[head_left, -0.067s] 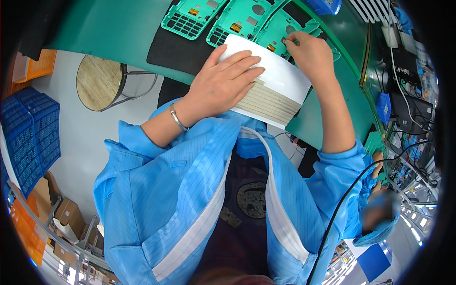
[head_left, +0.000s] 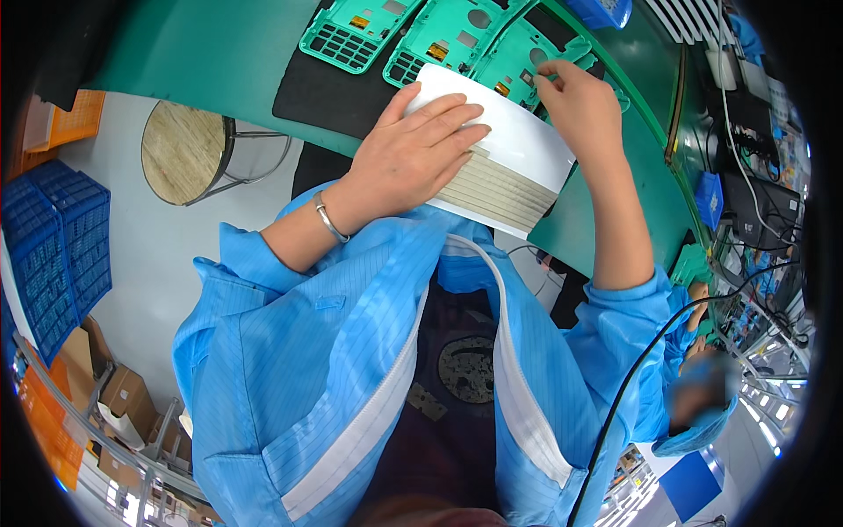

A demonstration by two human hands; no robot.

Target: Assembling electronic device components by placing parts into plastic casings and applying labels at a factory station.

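My left hand (head_left: 413,149) lies flat, fingers stretched out, over the left part of a glossy white sheet (head_left: 505,119). Rows of beige strips (head_left: 502,191) cover the sheet's near half. My right hand (head_left: 581,105) is above the right-hand green plastic housing (head_left: 518,57), thumb and forefinger closed in a pinch; whatever is between the fingertips is too small to make out. To the left are two more green plastic housings with grid-like openings, a middle one (head_left: 452,39) and a left one (head_left: 358,35). The white sheet overlaps the near ends of the middle and right-hand ones.
The housings rest on a black mat (head_left: 320,97) on a green table (head_left: 202,53). Blue bins (head_left: 601,10) stand along the far edge. A round stool (head_left: 186,154) and stacked blue crates (head_left: 61,250) are at left. Another person in blue (head_left: 694,395) is at right.
My right hand has shifted slightly to the right, its fingertips lifting away from the right-hand green housing. The left hand and the sheet have stayed in place.
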